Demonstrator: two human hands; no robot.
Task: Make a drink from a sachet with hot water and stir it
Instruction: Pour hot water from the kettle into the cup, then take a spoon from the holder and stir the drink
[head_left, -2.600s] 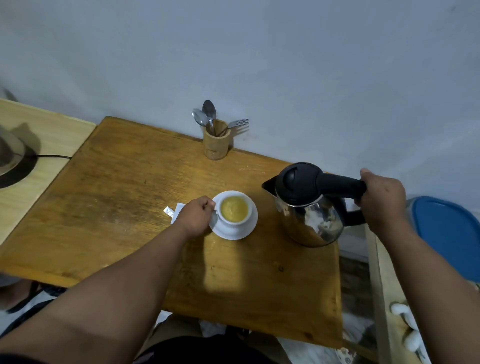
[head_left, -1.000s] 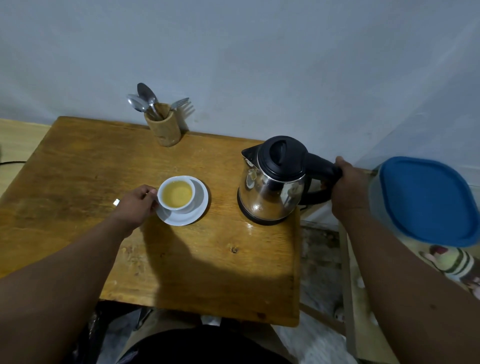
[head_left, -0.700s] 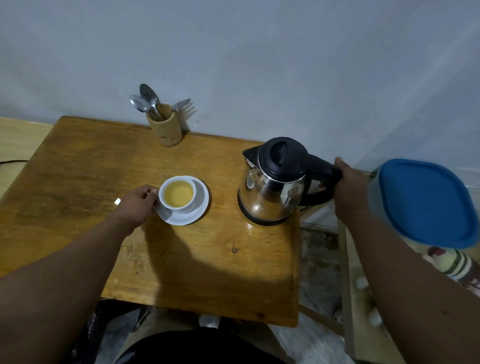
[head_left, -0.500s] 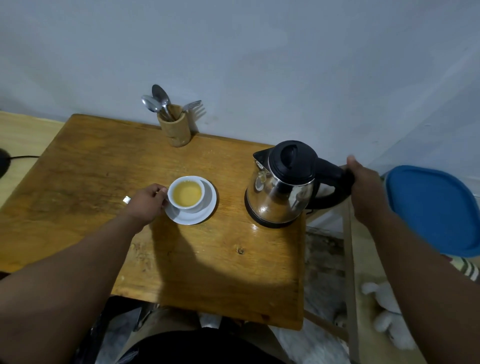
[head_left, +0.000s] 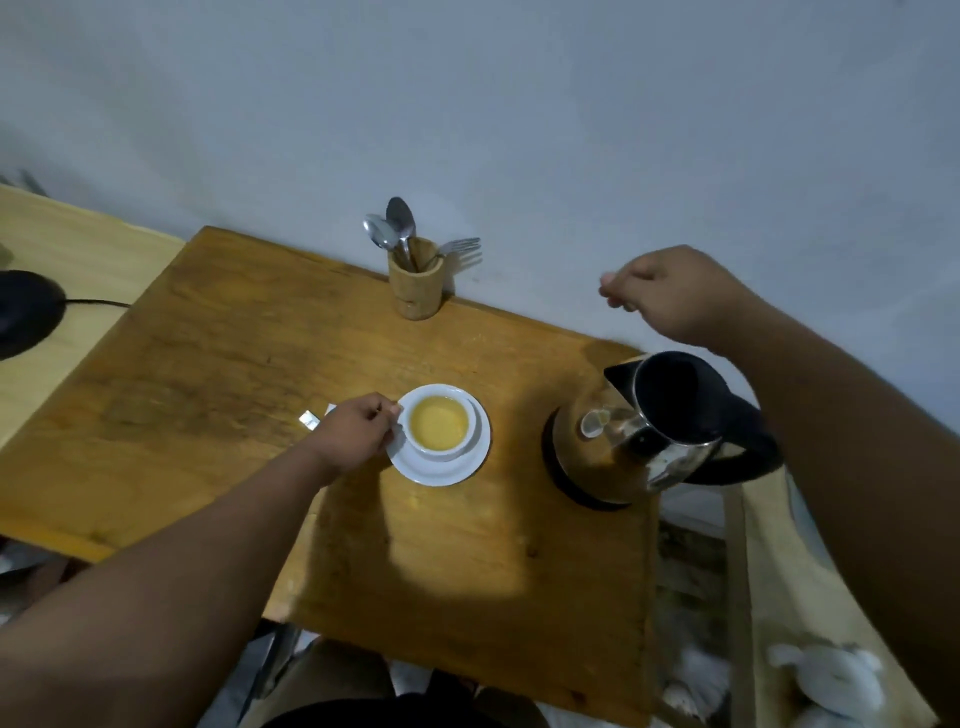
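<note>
A white cup (head_left: 439, 429) full of yellow drink stands on a white saucer (head_left: 447, 467) in the middle of the wooden table (head_left: 218, 374). My left hand (head_left: 354, 434) grips the cup's handle at its left side. The steel kettle (head_left: 649, 431) with a black lid stands upright near the table's right edge. My right hand (head_left: 670, 296) is in the air above and behind the kettle, fingers loosely curled, holding nothing. A wooden holder (head_left: 415, 283) with spoons and a fork stands at the far edge. A torn sachet (head_left: 311, 419) lies left of my left hand.
A lighter wooden surface (head_left: 67, 249) adjoins the table on the left, with a dark round object and cable (head_left: 23, 312). The wall (head_left: 519, 130) runs right behind the table. White soft items (head_left: 831, 680) lie low on the right.
My right hand has let go of the kettle's handle and risen up and to the left, over the table's far edge. The kettle stays on the table. My left hand stays on the cup.
</note>
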